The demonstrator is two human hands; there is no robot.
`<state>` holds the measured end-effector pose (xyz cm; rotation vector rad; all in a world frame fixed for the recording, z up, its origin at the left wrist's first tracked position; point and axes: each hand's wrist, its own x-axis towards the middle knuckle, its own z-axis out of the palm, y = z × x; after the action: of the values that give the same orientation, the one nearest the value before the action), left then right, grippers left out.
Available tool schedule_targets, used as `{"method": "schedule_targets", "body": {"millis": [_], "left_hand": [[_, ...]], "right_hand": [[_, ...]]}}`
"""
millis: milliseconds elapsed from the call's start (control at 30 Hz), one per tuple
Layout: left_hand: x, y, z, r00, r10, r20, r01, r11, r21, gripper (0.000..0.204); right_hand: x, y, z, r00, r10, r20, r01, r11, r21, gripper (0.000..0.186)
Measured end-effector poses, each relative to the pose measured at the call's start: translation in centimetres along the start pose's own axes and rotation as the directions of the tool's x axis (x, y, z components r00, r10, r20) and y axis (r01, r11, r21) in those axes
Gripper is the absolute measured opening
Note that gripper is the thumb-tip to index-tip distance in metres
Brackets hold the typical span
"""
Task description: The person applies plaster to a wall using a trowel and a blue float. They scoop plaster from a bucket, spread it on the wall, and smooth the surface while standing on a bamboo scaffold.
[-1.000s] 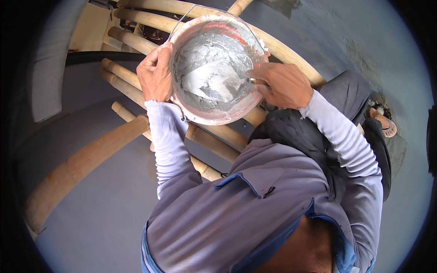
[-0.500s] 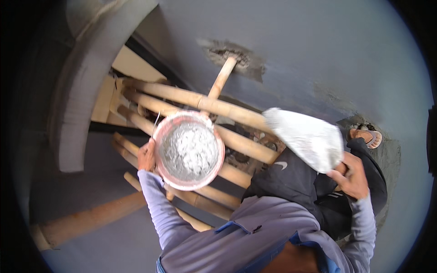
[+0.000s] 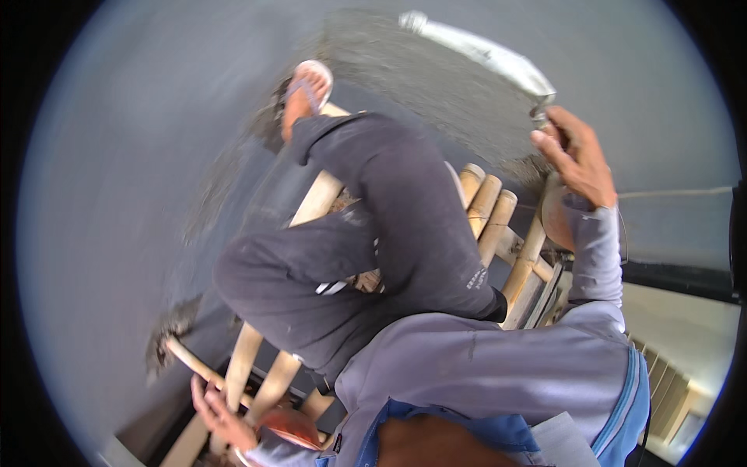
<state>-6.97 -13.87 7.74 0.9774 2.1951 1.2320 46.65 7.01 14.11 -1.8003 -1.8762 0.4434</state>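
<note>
My right hand [image 3: 580, 156] is raised at the upper right, fingers closed round the handle of a plastering trowel [image 3: 490, 58]. The trowel's pale, smeared blade points up and left, close in front of a darker, rough mortar patch [image 3: 405, 70] on the grey wall. At the lower left my left hand [image 3: 222, 416] has its fingers stretched apart and holds nothing. It is over the bamboo poles, beside a reddish rounded thing [image 3: 288, 428], probably the bucket, which my forearm partly covers. The inside of that thing is hidden.
I sit on a platform of bamboo poles [image 3: 490, 214] with gaps between them. My sandalled foot [image 3: 310, 86] rests against the wall. A short bamboo pole [image 3: 194, 362] juts from a rough hole in the wall. At the right, beyond the platform, is a railing [image 3: 665, 381].
My view and body have turned right. My left hand has let go of the bucket, now low at the left. My right hand has raised the trowel to the wall, its blade now nearly edge-on.
</note>
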Motion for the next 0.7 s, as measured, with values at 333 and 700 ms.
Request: {"method": "schedule_targets", "body": {"millis": [333,700], "left_hand": [[3.4,-1.9,17.0,0.883,0.422,0.204,-0.465,0.729,0.503,0.068],[3.7,-1.2,18.2,0.891,0.438,0.122,-0.441,0.766,0.469,0.066]], "right_hand": [[-2.3,15.9,10.3,0.908,0.382,0.175,-0.292,0.874,-0.388,0.024],[0.8,22.4,15.7,0.861,0.437,0.261,-0.35,0.88,-0.32,0.026]]}}
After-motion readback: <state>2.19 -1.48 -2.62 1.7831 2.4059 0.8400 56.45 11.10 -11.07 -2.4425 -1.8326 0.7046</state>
